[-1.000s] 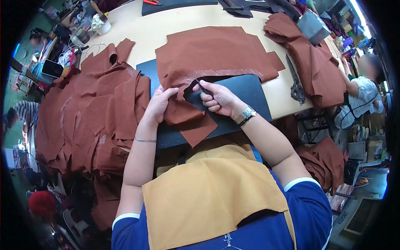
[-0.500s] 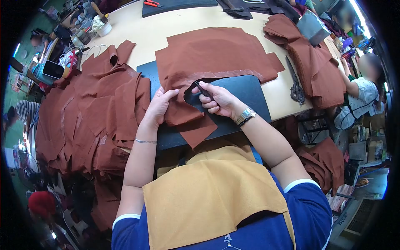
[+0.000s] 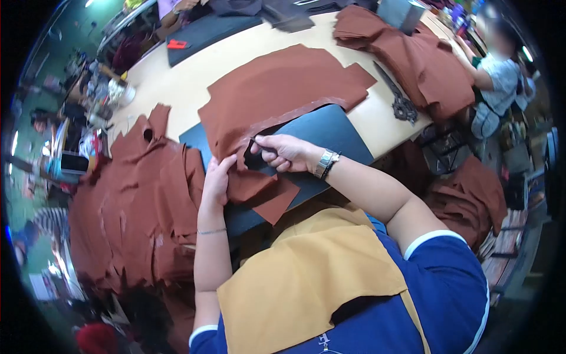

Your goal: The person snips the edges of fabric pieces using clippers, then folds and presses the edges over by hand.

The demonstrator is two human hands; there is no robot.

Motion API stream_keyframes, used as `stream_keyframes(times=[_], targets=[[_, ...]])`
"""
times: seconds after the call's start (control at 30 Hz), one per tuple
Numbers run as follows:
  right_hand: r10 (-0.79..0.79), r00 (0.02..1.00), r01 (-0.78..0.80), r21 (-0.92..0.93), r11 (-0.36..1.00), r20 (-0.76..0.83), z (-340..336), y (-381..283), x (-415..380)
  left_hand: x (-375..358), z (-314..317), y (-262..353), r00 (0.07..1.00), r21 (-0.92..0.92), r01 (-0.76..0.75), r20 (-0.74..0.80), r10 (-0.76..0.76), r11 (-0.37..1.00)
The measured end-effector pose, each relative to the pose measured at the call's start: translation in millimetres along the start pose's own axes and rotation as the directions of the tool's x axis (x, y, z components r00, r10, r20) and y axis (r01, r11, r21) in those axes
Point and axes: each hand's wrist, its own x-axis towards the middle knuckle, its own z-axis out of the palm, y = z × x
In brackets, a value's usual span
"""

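A reddish-brown piece of fabric (image 3: 283, 82) lies over a dark cutting board (image 3: 330, 138), its near edge curling up between my hands. My left hand (image 3: 217, 182) is closed on the fabric, thumb on top near the curled edge. To its right, my right hand (image 3: 290, 154) is wrapped round a small dark hand tool (image 3: 254, 142), its tip right at the fabric's edge. Most of that tool is hidden in my fingers, and I cannot tell its exact kind. A loose flap (image 3: 277, 199) of the same fabric hangs toward me over the board's front edge.
Stacked brown fabric pieces (image 3: 135, 206) fill the left side, with another pile (image 3: 424, 71) at the back right. Large dark scissors (image 3: 396, 94) lie beside that pile. A red-handled tool (image 3: 177, 44) rests on a far dark board (image 3: 212, 35). A person (image 3: 498, 82) sits at the right.
My view has turned, so the table appears tilted and shifted left. Both hands keep their hold, the right one still at the fabric's edge. Another person's hand now shows at the far upper left.
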Motion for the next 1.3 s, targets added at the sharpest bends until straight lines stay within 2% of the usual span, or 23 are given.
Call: stream_keyframes(times=[0.03, 0.13, 0.17, 0.2, 0.23, 0.27, 0.33, 0.4, 0.47, 0.5, 0.53, 0.6, 0.7, 0.73, 0.8, 0.83, 0.87, 0.9, 0.93, 0.97, 1.07, 1.2, 1.3], targets=[[-0.003, 1.000, 0.003, -0.023, 1.000, 0.020, 2, 1, -2, -4, 1, 2, 1.000, 0.047, 0.004, -0.014, -0.003, 0.999], [-0.206, 0.976, 0.162, -0.410, 0.897, -0.065, -3, -1, -21, -30, 9, -4, 0.994, 0.161, -0.096, -0.037, 0.103, 0.982], [-0.539, 0.841, 0.354, -0.720, 0.597, -0.033, -11, -2, -20, -46, 8, -6, 0.995, 0.210, -0.090, -0.024, 0.097, 0.974], [-0.773, 0.624, 0.380, -0.909, 0.170, 0.116, -22, -4, -19, -65, 8, -7, 0.996, 0.257, -0.079, -0.012, 0.085, 0.963], [-0.748, 0.663, 0.180, -0.977, 0.111, 0.037, -16, -24, -40, -84, 8, -9, 0.992, 0.351, -0.111, -0.016, 0.125, 0.930], [-0.847, 0.523, 0.112, -0.993, -0.039, 0.092, -26, -26, -33, -103, 8, -10, 0.986, 0.443, -0.144, -0.015, 0.168, 0.885], [-0.835, 0.529, 0.002, -0.984, -0.175, 0.150, -47, -27, -14, -137, 11, -9, 0.947, 0.392, -0.203, -0.155, 0.282, 0.898], [-0.785, 0.586, 0.065, -0.977, -0.204, 0.203, -50, -28, 10, -148, 2, 3, 0.799, 0.527, -0.370, -0.239, 0.552, 0.765], [-0.714, 0.655, 0.129, -0.967, -0.218, 0.249, -36, -32, 35, -147, -17, 28, 0.637, 0.808, -0.333, -0.187, 0.748, 0.486], [-0.667, 0.694, 0.162, -0.962, -0.220, 0.269, -25, -34, 47, -140, -6, 40, 0.573, 0.768, -0.416, -0.194, 0.796, 0.486], [-0.604, 0.756, 0.188, -0.967, -0.171, 0.254, -10, -36, 53, -128, -3, 47, 0.585, 0.795, -0.449, -0.084, 0.807, 0.408], [-0.620, 0.697, 0.384, -0.918, -0.101, 0.360, 0, -31, 75, -99, 1, 61, 0.588, 0.814, -0.525, 0.138, 0.797, 0.246], [-0.765, 0.576, 0.548, -0.831, 0.099, 0.289, 6, -35, 59, -52, 40, 70, 0.649, 0.788, -0.575, 0.276, 0.709, 0.220], [-0.762, 0.620, 0.491, -0.849, 0.195, 0.184, 5, -44, 40, -35, 45, 66, 0.665, 0.766, -0.605, 0.337, 0.667, 0.217], [-0.862, 0.505, 0.547, -0.754, 0.362, -0.047, -26, -44, 30, -10, 62, 64, 0.633, 0.773, -0.633, 0.495, 0.595, 0.030], [-0.810, 0.552, 0.549, -0.646, 0.530, -0.196, -35, -45, 15, 4, 67, 60, 0.657, 0.782, -0.624, 0.532, 0.534, -0.011], [-0.661, 0.681, 0.446, -0.539, 0.715, -0.314, -51, -51, 0, 19, 71, 52, 0.679, 0.788, -0.614, 0.562, 0.472, -0.054], [-0.605, 0.698, 0.364, -0.537, 0.761, -0.383, -61, -52, -14, 32, 74, 43, 0.740, 0.840, -0.538, 0.511, 0.438, -0.072], [-0.484, 0.763, 0.286, -0.448, 0.847, -0.428, -73, -52, -21, 47, 74, 30, 0.793, 0.883, -0.461, 0.456, 0.403, -0.093], [-0.410, 0.799, 0.247, -0.381, 0.891, -0.441, -77, -51, -28, 63, 69, 13, 0.809, 0.914, -0.396, 0.394, 0.437, -0.090], [-0.204, 0.889, 0.144, -0.172, 0.974, -0.410, -79, -46, -32, 75, 62, 0, 0.831, 0.928, -0.368, 0.302, 0.467, 0.055], [-0.017, 0.957, 0.015, -0.010, 1.000, -0.291, -75, -45, -21, 75, 55, -10, 0.786, 0.902, -0.401, 0.251, 0.565, 0.158], [0.038, 0.979, -0.034, 0.025, 0.999, -0.199, -72, -50, -1, 73, 55, -12, 0.759, 0.881, -0.426, 0.225, 0.611, 0.204]])
